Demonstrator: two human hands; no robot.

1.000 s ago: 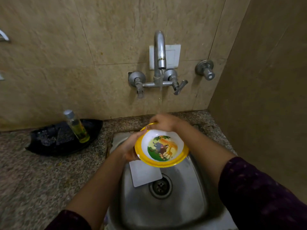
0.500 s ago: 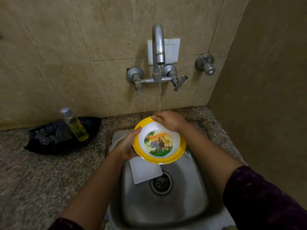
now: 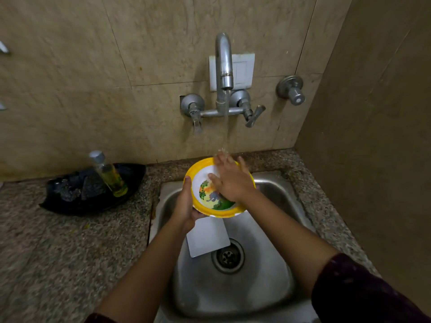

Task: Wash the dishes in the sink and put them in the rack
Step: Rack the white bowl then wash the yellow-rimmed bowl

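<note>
**Rinsing the bowl under the tap**

The bowl (image 3: 210, 197) is held up over the sink (image 3: 233, 294), just under the tap (image 3: 224, 66). The water (image 3: 225, 127) falls on the bowl's far edge and on the fingers there.

The left hand (image 3: 186, 206) holds the bowl by its left rim. The thumb lies on the yellow edge, and the other fingers go under the bowl, where they are mostly hidden. The right hand (image 3: 233, 183) lies flat inside the bowl. Its fingers are straight and a little spread, and they hold nothing. I think it is rubbing the bowl clean.

The bowl is round. It is white inside, with a yellow rim and an animal picture. It looks like hard plastic, so it is likely light and stiff and not easy to break. It is wet, so it may be slippery. The rim is the best place to hold it, with the thumb on top and the fingers below.

The sink is shiny metal with a round drain (image 3: 228, 256). A flat white sheet (image 3: 207, 236) with round corners lies in it, partly under the bowl. The counter (image 3: 70, 252) is speckled stone. On it sits a black tray (image 3: 88, 201) with a bottle (image 3: 109, 176) of yellow liquid. No rack can be seen.
</note>
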